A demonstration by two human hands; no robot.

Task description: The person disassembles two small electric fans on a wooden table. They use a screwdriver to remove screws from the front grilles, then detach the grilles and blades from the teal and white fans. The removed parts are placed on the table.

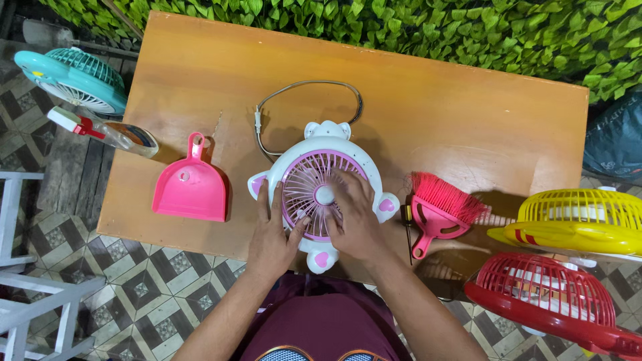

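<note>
Head cam looks straight down on a long orange-brown wooden table [435, 100], and smack in the middle of its near edge lies a small white plastic desk fan with a purple grille and little pink paw-shaped feet [319, 175], face up. Both hands are on it: the left hand [273, 234] rests flat on the lower left of the grille, fingers spread fairly wide and not gripping anything, while the right hand [353, 215] lies over the right half of the grille with its fingers stretched toward the white hub, also open rather than closed around anything. The fan's grey power cord [314, 85] loops away across the table behind it. Left of the fan sits a pink plastic dustpan [190, 187], and past that, at the table's left edge, a clear spray bottle with a red and white trigger [107, 131] lying on its side. Right of the fan is a pink hand brush with red bristles [441, 207], with a thin dark screwdriver [407, 230] lying between it and the fan. Off the table there's a teal fan [73, 79] on the left and, on the right, a yellow fan [575, 220] stacked above a red fan [548, 297]. Green leafy wall [401, 27] behind it all.
</note>
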